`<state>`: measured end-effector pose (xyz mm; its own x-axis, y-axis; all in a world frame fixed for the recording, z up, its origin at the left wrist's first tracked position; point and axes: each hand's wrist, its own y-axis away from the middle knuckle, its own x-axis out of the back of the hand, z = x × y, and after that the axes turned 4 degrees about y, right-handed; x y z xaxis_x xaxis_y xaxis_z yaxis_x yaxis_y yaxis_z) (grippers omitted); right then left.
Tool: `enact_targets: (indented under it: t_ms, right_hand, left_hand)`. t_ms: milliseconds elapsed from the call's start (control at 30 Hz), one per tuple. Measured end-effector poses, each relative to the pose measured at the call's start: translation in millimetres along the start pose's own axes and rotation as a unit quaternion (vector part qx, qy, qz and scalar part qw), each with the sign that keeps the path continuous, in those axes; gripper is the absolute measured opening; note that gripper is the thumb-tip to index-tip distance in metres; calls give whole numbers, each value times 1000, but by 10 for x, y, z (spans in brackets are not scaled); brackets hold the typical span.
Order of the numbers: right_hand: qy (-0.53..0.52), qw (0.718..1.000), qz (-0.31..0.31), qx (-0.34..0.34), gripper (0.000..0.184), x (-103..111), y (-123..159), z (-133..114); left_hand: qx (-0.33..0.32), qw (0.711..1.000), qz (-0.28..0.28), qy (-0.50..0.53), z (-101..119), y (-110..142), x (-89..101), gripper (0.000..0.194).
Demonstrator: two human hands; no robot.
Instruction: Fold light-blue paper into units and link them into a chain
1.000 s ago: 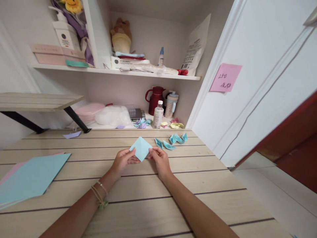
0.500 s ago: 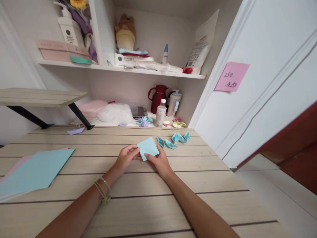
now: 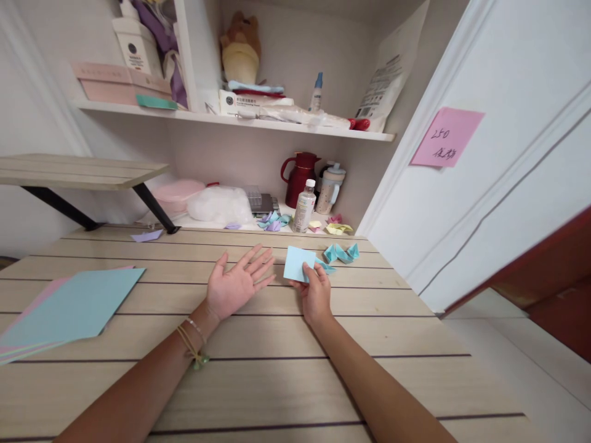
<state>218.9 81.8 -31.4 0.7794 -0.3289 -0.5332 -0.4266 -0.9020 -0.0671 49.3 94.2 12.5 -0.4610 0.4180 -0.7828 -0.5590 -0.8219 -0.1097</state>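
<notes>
Over the worktop (image 3: 258,384), the right hand (image 3: 317,299) pinches the blue paper (image 3: 297,261), seemingly between folds. The left hand (image 3: 233,289), which held the paper's other side a moment earlier, now lies spread, palm up, beside it. Any further crease would call for both hands.

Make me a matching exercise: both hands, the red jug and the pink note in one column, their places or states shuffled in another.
Column one
1. Left hand
2. Right hand
3. Red jug
4. Pink note

Column two
A. On a white upright surface, bearing handwriting
B. Fingers spread, holding nothing
C. Partly behind the white-capped bottle
D. Holding a pale blue paper square

Right pairs: 1-B, 2-D, 3-C, 4-A
</notes>
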Motion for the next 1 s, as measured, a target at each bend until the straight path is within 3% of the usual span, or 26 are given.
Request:
enact_targets:
  t_ms: [133, 233, 367, 433, 533, 633, 800, 1000]
  right_hand:
    - [17, 1000, 17, -4, 21, 12, 4, 17]
    - [47, 999, -3, 3, 25, 6, 14, 9]
    - [55, 997, -48, 3, 54, -37, 69, -45]
    - [61, 996, -66, 9, 59, -56, 96, -68]
    - [106, 991, -78, 27, 43, -62, 112, -72]
    - [158, 982, -99, 23, 33, -55, 111, -57]
    - [138, 981, -132, -13, 38, -62, 107, -47]
    - [158, 969, -188, -18, 40, -70, 114, -66]
  left_hand:
    - [-21, 998, 43, -44, -51, -45, 118, 44]
    - [-89, 976, 155, -126, -80, -92, 283, 25]
    - [-164, 944, 235, -163, -73, -109, 388, 21]
    - [-176, 935, 227, -209, -69, -92, 339, 29]
    - [-156, 922, 139, -326, -94, -60, 208, 51]
    - [-122, 925, 93, -348, -134, -57, 160, 72]
    - [-77, 916, 88, -383, -129, -91, 263, 34]
    - [-123, 907, 155, -372, -68, -89, 253, 25]
